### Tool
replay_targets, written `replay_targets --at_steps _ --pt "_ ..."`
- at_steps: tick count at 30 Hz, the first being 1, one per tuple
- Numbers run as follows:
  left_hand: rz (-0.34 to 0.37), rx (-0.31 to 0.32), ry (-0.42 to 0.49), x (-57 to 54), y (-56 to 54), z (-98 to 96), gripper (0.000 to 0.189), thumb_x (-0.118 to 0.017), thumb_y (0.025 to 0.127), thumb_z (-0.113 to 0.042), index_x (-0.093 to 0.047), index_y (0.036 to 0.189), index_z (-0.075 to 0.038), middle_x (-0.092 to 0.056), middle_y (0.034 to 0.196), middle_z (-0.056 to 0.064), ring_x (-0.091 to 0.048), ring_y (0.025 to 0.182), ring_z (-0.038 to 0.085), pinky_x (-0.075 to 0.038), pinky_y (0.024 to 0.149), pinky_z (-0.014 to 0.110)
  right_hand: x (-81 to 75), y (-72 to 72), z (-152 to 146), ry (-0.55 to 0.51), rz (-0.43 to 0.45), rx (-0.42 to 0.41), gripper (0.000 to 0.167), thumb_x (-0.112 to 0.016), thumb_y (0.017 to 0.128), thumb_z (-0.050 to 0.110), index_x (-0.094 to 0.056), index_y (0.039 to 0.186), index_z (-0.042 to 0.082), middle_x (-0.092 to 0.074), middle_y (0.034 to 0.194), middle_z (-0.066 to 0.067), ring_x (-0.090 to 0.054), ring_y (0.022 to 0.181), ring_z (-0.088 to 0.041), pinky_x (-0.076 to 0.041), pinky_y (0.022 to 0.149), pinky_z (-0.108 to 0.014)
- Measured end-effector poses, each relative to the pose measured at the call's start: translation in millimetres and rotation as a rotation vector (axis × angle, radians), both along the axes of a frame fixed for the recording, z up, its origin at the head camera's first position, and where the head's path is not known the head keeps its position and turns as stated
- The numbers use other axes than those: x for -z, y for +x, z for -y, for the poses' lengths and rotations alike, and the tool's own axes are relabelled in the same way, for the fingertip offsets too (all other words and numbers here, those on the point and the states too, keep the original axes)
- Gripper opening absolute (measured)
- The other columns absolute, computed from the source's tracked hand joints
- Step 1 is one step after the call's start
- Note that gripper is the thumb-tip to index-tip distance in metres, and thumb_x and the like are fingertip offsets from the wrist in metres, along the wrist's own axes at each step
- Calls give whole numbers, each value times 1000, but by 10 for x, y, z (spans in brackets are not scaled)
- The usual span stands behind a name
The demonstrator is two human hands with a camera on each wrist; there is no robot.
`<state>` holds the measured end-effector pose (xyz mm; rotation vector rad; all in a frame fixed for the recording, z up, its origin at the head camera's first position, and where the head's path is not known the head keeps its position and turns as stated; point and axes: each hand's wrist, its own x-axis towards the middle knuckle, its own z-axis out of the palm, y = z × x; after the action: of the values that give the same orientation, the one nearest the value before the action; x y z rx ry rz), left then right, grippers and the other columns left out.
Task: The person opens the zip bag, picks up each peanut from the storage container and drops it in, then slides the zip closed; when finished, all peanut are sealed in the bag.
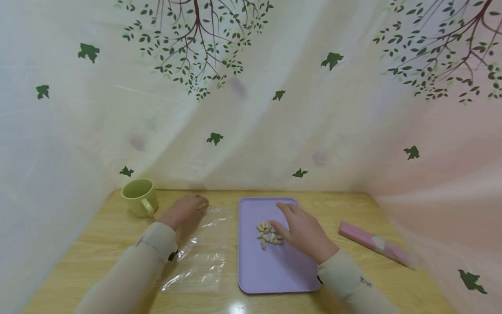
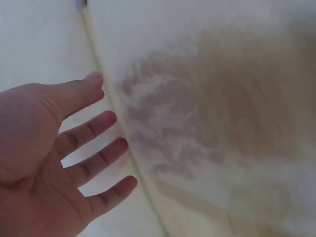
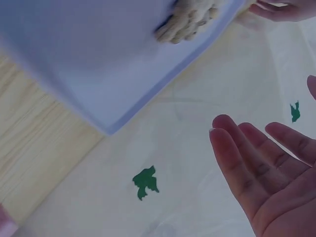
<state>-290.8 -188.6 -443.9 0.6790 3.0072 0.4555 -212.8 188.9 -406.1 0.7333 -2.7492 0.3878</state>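
While the right hand [image 1: 303,231] hung over the purple tray [image 1: 255,272], I saw its fingers almost straight and its thumb well apart from them, and it held nothing. On the tray the peanuts [image 1: 272,237] lay in a loose group, beside the thumb side of this hand; in the right wrist view the fingers were apart from them. The tray rested on the tabletop [image 1: 90,255], a little right of its middle, with its long sides running from close to the far edge toward the near edge.

The left hand [image 1: 182,211] was close to the far edge of the tabletop, at the far left end of a clear plastic sheet [image 1: 208,259]. In the left wrist view its three outer fingers were spread and nearly straight, and the thumb and index finger came together at their tips. I could not tell if they pinched the plastic. This sheet lay wrinkled and shining, to the left of the tray.

Near the far left corner there stood a green mug [image 1: 138,201], with its handle toward the left hand. A long pink case [image 1: 362,237] lay slanting near the right edge. Behind the far edge hung a pale curtain [image 1: 251,113] with printed leaves and birds.
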Motion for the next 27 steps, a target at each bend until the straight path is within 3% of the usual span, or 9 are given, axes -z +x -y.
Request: replay_targets --at_steps 4,10,17,24,27 --pt "71 -15 -11 -2 -65 -69 27 -63 108 -24 -71 131 -13 -65 144 17 -61 135 43 -49 115 64 -67 44 87 -7 97 14 64 -62 107 49 -56 153 4 -67 146 -20 -71 126 -38 -62 101 -56" --pt "119 -22 -29 10 -72 -173 15 -66 107 -28 -70 118 -19 -65 136 12 -57 134 42 -46 111 74 -152 140 170 -8 138 14 62 -62 107 47 -56 152 4 -67 146 -21 -70 126 -39 -62 101 -56" --pt "144 -50 -3 -4 -27 -143 7 -69 105 -24 -68 101 -18 -64 111 3 -58 113 29 -48 103 64 -178 264 247 -43 175 11 60 -62 108 45 -56 152 5 -66 146 -20 -70 127 -39 -61 102 -57" --pt "125 8 28 -72 29 -41 9 -72 102 -18 -70 95 -12 -72 96 2 -63 87 16 -57 84 44 -254 389 312 -65 226 20 61 -60 108 48 -58 152 6 -68 145 -18 -72 125 -35 -61 104 -54" --pt "108 44 44 -140 114 29 8 -69 104 -15 -70 98 -9 -73 95 3 -64 85 16 -59 90 46 -286 429 357 -92 253 3 60 -60 108 49 -59 151 7 -74 137 -14 -77 112 -28 -64 95 -48"
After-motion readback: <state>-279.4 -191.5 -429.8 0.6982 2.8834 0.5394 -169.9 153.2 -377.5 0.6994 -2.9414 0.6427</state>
